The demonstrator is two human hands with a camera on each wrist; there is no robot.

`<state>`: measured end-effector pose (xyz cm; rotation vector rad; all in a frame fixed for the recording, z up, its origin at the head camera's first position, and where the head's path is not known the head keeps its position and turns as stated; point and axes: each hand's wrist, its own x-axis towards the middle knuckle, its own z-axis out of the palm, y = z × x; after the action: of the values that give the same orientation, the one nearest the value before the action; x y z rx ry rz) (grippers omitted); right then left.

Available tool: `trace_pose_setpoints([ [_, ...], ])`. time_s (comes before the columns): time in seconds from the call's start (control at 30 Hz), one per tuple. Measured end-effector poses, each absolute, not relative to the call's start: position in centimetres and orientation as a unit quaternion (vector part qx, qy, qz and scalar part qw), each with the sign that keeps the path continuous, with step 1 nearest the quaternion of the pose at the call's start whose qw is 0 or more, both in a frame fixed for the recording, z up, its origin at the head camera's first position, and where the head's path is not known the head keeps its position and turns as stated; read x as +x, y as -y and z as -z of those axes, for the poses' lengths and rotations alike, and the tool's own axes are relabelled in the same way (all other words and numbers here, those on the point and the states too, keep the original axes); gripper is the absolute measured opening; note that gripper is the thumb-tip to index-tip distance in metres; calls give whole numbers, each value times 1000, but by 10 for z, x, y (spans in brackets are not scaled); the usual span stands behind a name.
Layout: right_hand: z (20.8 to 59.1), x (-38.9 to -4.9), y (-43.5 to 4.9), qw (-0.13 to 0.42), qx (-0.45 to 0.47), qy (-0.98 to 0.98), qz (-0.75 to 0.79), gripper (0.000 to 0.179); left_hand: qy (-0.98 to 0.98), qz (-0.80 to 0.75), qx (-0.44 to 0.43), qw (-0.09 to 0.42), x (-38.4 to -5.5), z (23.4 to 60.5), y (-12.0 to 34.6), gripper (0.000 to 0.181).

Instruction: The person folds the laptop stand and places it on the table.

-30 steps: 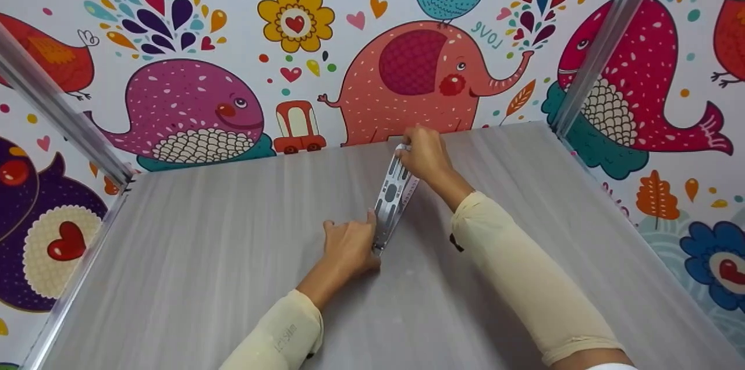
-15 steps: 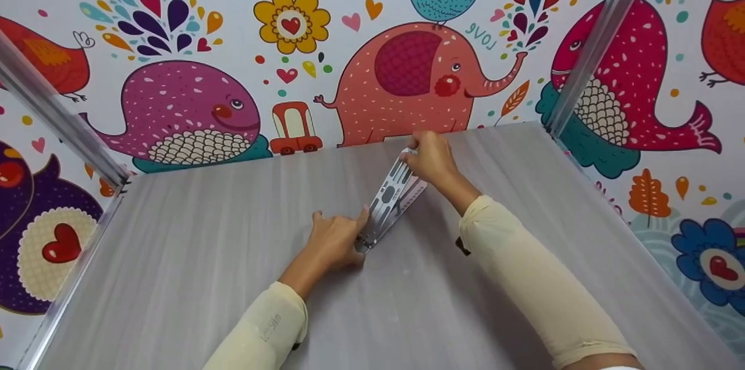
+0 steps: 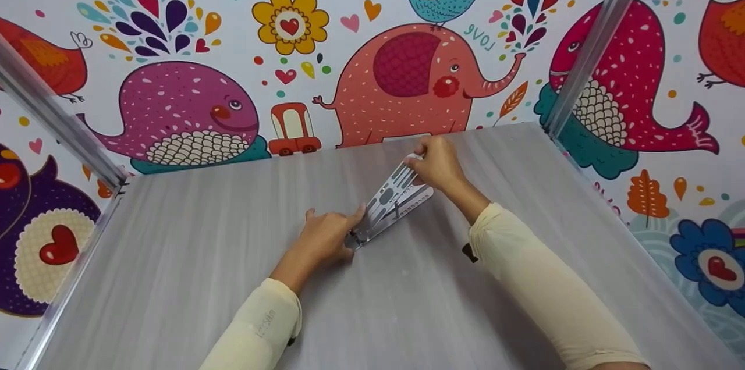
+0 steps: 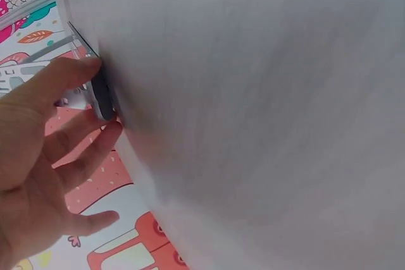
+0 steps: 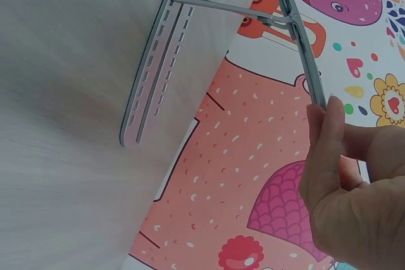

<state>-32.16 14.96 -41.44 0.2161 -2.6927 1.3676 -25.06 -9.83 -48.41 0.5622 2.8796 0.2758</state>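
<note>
A silver folding laptop stand [image 3: 384, 200] with slotted plates sits slantwise on the table, its upper plate raised from the lower one. My left hand [image 3: 323, 235] grips the near hinged end; in the left wrist view, the thumb and fingers pinch its dark end [image 4: 101, 96]. My right hand [image 3: 440, 164] pinches the far end of the upper plate between thumb and fingers. The right wrist view shows a thin strut [image 5: 221, 6] joining the two plates. The lower plate [image 5: 152, 86], with its row of small notches, lies against the tabletop.
The grey wood-grain tabletop [image 3: 192, 253] runs back to a wall [image 3: 233, 27] printed with cartoon animals. Metal posts stand at the left [image 3: 64, 111] and right [image 3: 599, 47] back corners. A metal rail [image 3: 64, 294] follows the table's left edge.
The stand has turned clockwise, its hinged end shifting left with my left hand. My right hand has moved right and nearer, and the gap between the plates looks wider.
</note>
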Motion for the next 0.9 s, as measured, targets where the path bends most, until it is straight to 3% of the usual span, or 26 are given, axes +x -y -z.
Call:
trace_pose_setpoints([
  [0.53,427,-325,-155,87,94,887,-444,19,-978,-81,191,16,-234,492,102,79],
  [0.73,439,-336,-179,12,57,860,-507,55,-985,-89,147,-4,-226,490,96,69],
  [0.9,465,-350,-199,-46,112,916,-382,47,-994,-73,84,-17,-220,485,83,67],
])
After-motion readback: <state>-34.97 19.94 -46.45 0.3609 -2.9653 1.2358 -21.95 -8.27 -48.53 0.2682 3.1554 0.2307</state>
